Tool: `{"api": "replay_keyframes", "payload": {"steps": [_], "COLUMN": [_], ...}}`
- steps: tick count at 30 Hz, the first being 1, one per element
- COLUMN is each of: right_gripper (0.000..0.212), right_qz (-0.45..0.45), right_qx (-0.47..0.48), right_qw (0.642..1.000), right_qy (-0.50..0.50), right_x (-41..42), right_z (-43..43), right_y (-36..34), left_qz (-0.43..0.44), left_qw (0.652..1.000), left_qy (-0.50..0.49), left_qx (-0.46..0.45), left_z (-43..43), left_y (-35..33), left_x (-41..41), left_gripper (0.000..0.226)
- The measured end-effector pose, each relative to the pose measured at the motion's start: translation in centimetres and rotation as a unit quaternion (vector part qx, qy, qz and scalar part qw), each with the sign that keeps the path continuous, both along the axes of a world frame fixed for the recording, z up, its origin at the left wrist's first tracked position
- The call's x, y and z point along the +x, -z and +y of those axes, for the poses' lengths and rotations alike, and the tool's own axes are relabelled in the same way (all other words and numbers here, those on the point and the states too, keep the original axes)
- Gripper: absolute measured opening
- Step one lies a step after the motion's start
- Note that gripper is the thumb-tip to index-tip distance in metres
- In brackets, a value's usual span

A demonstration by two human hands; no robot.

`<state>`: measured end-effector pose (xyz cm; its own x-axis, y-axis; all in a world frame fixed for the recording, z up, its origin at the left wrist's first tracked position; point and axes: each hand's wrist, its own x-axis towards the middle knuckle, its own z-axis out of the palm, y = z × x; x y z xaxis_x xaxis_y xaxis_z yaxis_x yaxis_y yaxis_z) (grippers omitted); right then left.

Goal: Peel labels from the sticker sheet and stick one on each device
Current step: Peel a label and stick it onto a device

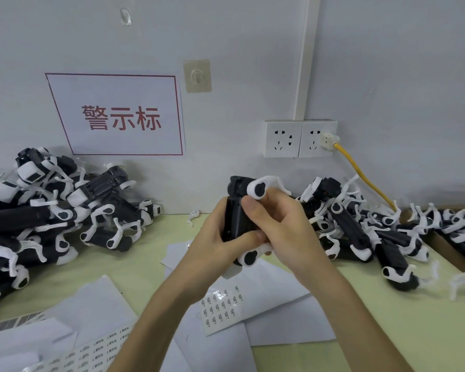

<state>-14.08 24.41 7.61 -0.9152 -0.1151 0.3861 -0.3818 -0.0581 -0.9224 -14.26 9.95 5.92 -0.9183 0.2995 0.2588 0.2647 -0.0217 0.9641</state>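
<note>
A black-and-white device [238, 210] is held upright above the middle of the table. My left hand [212, 245] wraps around its lower left side. My right hand [277, 226] grips its right side, with the thumb pressed flat on the black face. Whether a label lies under that thumb is hidden. Just below my hands a sticker sheet [222, 308] with several small printed labels lies on the table. Another sticker sheet [91, 350] lies at the front left.
A heap of devices [51, 210] fills the left of the table, and a second heap [373, 232] covers the right. Blank white backing sheets [285, 320] are spread over the front. On the wall are a red-lettered sign [118, 116], outlets [301, 138] and a yellow cable [365, 178].
</note>
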Motion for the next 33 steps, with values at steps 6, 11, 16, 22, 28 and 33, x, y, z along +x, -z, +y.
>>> {"api": "replay_keyframes", "payload": {"steps": [6, 11, 16, 22, 28, 33], "right_gripper": [0.053, 0.05, 0.029, 0.029, 0.03, 0.024], "right_qz": [-0.01, -0.01, -0.011, -0.011, -0.015, 0.003], "right_qx": [0.031, 0.056, 0.044, 0.043, 0.049, 0.05], "right_qw": [0.999, 0.997, 0.993, 0.99, 0.989, 0.99], "right_qy": [-0.032, -0.055, -0.107, -0.133, -0.141, -0.133], "right_x": [-0.5, -1.1, -1.1, -0.9, -0.8, -0.7], "right_z": [0.6, 1.3, 1.3, 1.3, 1.6, 1.8], "right_y": [0.3, 0.6, 0.8, 0.6, 0.5, 0.4], "left_qz": [-0.013, -0.014, -0.01, -0.023, -0.021, -0.037], "left_qw": [1.0, 0.999, 0.998, 0.996, 0.997, 0.996], "left_qy": [0.021, 0.04, 0.053, 0.078, 0.077, 0.075], "left_qx": [-0.016, -0.028, -0.043, -0.037, -0.021, -0.019], "left_z": [-0.8, -1.3, -1.9, -2.2, -2.0, -1.8], "left_y": [-0.1, -0.1, -0.4, -0.6, -0.7, -0.8], "left_x": [-0.1, -0.2, 0.1, 0.0, 0.2, 0.4], "left_gripper": [0.045, 0.048, 0.053, 0.044, 0.038, 0.04]}}
